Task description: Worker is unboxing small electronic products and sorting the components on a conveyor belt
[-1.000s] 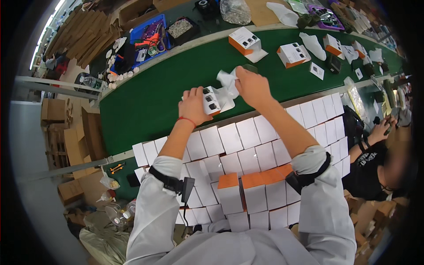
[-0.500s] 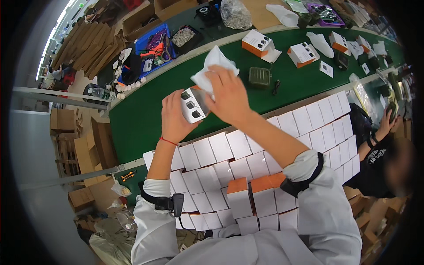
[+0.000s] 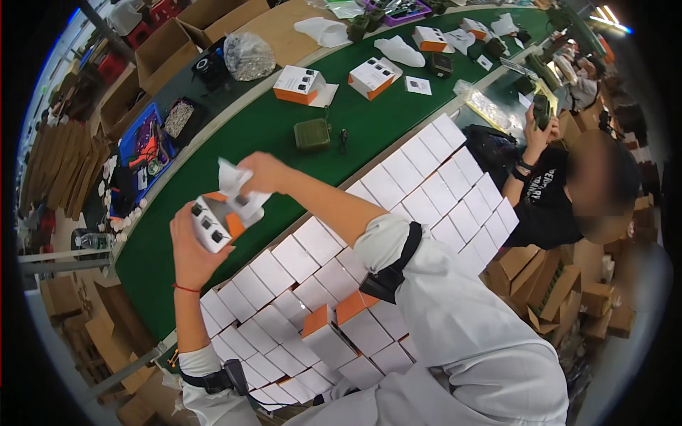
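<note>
My left hand (image 3: 190, 252) grips a small white-and-orange carton (image 3: 211, 227) with device pictures on its face. The carton's end is open, its orange flaps standing out. Pinched in my right hand (image 3: 266, 174), a soft white wrapping bag (image 3: 231, 177) hangs right beside that open end. Whether part of the bag is inside the carton, I cannot tell. Farther along the green belt lies a dark green boxy device (image 3: 312, 134), with a short black cable (image 3: 344, 140) next to it.
Rows of white cartons (image 3: 295, 259) stand stacked between me and the green belt (image 3: 234, 138). Beyond are opened cartons (image 3: 297, 84), a white bag (image 3: 399, 51) and a blue tool tray (image 3: 145, 153). At right a co-worker's hand (image 3: 538, 135) holds a green device.
My view has swung right, so the belt and stacks appear shifted left. My right hand and the white bag have come down beside the carton's open end; the carton stays in my left hand.
</note>
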The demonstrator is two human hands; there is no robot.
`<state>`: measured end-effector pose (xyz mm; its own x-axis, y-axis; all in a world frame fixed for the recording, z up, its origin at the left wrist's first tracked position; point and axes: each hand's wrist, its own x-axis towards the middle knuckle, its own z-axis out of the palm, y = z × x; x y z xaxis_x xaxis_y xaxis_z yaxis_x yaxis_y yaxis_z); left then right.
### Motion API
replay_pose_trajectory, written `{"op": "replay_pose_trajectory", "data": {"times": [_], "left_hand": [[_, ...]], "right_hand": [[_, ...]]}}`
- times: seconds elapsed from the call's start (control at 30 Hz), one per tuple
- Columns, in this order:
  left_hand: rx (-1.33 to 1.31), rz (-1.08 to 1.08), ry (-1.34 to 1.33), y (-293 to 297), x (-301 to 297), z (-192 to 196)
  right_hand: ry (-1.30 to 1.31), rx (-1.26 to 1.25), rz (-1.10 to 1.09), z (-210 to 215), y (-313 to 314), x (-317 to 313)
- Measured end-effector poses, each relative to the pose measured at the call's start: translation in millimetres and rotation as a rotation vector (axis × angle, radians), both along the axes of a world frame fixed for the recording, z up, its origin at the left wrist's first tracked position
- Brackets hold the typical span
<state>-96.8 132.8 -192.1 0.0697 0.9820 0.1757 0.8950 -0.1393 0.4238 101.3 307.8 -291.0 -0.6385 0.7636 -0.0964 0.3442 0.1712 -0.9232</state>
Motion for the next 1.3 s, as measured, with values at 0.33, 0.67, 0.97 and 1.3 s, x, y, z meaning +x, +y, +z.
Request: {"op": "replay_pose_trajectory", "data": {"times": [0.33, 0.67, 0.97, 1.3], "left_hand": [[0.086, -0.008, -0.036, -13, 55, -1], [-0.417, -0.101, -0.515, -176, 152, 16], [-0.544, 0.146, -1.133, -197, 104, -33], [-0.206, 0.235, -2.096, -120, 82, 53]], "right_hand": [[-0.357, 0.306, 0.056, 94, -42, 139], [-0.35, -0.092, 0.482, 144, -217, 274], [-0.316, 0.256, 0.295, 136, -217, 238], [0.159, 0.172, 0.174, 172, -194, 86]]}}
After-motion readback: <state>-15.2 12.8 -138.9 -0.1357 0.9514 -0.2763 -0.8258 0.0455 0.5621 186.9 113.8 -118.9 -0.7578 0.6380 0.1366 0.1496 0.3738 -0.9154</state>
